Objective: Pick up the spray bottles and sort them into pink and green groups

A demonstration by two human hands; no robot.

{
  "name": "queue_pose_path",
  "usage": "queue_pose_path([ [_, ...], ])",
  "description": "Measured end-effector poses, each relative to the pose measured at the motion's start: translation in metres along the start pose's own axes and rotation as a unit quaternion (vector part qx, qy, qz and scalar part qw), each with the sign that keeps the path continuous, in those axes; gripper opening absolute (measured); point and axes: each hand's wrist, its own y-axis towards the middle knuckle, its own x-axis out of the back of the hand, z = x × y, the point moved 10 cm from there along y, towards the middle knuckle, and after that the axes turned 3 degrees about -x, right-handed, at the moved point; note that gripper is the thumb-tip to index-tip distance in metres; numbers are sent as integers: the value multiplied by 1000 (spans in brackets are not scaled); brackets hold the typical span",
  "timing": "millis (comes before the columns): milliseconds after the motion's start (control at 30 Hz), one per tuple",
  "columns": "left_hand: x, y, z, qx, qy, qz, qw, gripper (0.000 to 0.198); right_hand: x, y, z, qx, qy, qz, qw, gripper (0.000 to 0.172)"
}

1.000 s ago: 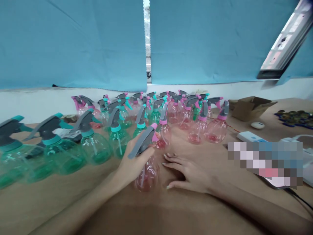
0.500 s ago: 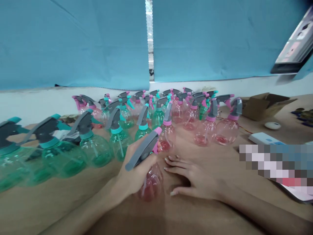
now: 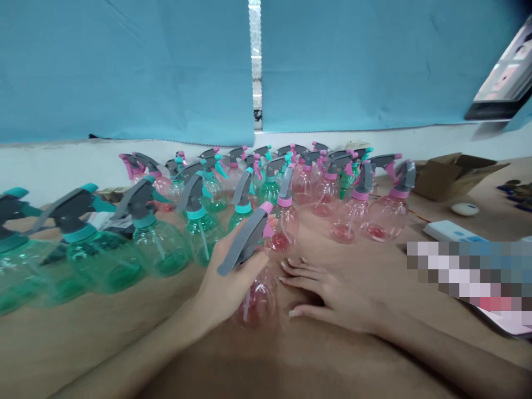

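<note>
My left hand point(image 3: 233, 271) is wrapped round the neck of a pink spray bottle point(image 3: 260, 302), just below its grey trigger head, whose pink nozzle points away from me. The clear round body hangs under my fingers, at or close to the tabletop; I cannot tell whether it touches. To its right, my right hand point(image 3: 328, 293) lies palm down on the table with fingers spread, holding nothing. Beyond my left hand stands another pink spray bottle point(image 3: 283, 227) with some liquid in it. A green spray bottle point(image 3: 203, 233) is close on the left.
A row of green spray bottles point(image 3: 103, 260) runs along the left. More pink bottles point(image 3: 386, 216) and green ones crowd the back, before a wall with blue cloth point(image 3: 124, 72). At right are a cardboard box point(image 3: 444, 180), a white mouse point(image 3: 465, 209) and a white box point(image 3: 453, 231).
The view has tilted slightly, so the bottles and wall sit a little higher in it. My left hand keeps its hold on the pink spray bottle; my right hand stays flat.
</note>
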Motion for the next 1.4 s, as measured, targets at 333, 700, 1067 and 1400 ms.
queue_pose_path([
  [333,-4,1,1,6,-20,22,1000,6,0,-1,-3,0,5,-13,1000,57],
  [700,-9,2,3,7,-14,46,999,22,1,-1,-8,-6,2,-17,1000,56],
  [1067,-12,5,-2,-25,18,65,997,25,3,-2,-7,-7,18,-26,999,55],
  [1400,-13,5,-1,-30,-1,65,997,33,1,-1,-8,-13,15,-20,1000,56],
])
